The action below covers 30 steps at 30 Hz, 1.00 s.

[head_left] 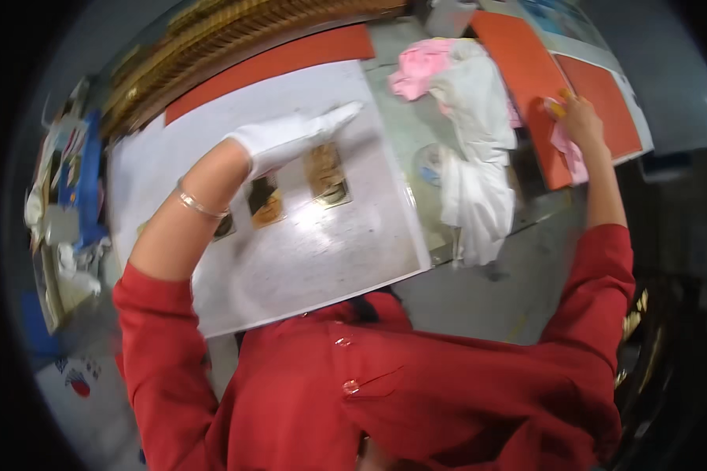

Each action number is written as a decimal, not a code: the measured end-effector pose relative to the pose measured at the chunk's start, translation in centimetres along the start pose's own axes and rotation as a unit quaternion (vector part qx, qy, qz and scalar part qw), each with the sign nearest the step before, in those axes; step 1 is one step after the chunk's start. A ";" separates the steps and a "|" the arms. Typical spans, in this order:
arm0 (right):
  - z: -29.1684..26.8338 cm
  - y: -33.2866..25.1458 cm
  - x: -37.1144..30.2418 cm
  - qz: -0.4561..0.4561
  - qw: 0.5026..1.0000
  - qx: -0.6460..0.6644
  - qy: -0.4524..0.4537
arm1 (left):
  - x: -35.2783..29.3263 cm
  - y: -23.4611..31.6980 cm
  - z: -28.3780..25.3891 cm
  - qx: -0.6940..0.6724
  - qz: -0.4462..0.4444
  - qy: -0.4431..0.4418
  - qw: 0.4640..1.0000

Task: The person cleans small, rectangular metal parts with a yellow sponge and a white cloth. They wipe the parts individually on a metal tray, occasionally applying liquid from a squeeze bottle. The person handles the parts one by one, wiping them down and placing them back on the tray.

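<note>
My left hand (291, 140), in a white glove, reaches over a large white sheet (322, 243) with its fingers stretched out. No held thing shows in it. Below the glove, several small picture tiles lie in a row, among them a brown one (325, 174) and a dark and orange one (265, 202). My bare right hand (580, 122) is closed on a pink cloth (567, 149) at the far right, over orange-red boards (526, 94). Something small and yellow (556, 104) shows at its fingertips; its kind is unclear.
Between the sheet and the boards lie a crumpled white cloth (479, 118) and a pink cloth (420, 69). Gold ribbed strips (212, 47) line the far edge, beside an orange-red strip (291, 67). A blue bin (90, 180) and clutter stand at the left.
</note>
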State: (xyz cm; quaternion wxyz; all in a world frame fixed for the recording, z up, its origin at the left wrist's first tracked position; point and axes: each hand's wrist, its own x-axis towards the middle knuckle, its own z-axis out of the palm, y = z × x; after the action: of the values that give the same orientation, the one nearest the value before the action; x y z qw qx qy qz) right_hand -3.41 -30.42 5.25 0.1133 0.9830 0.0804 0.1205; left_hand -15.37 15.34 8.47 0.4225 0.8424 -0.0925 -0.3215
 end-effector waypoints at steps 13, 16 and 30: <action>7.5 5.8 4.8 -0.055 0.986 0.124 -0.093 | -2.0 1.1 1.4 -0.043 -0.055 0.073 0.995; 8.4 6.7 4.8 -0.060 0.986 0.148 -0.044 | -2.2 2.0 1.4 -0.029 -0.078 0.074 0.994; 5.7 2.0 2.7 0.038 0.958 0.285 0.001 | -2.4 -0.5 0.5 -0.016 -0.100 0.031 0.994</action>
State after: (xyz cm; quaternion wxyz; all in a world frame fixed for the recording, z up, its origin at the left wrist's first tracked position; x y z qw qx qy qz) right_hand 0.88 -33.05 0.91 -0.1761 0.9767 0.0745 0.0977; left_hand -17.56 16.36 9.01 0.4044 0.8500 0.0107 -0.3373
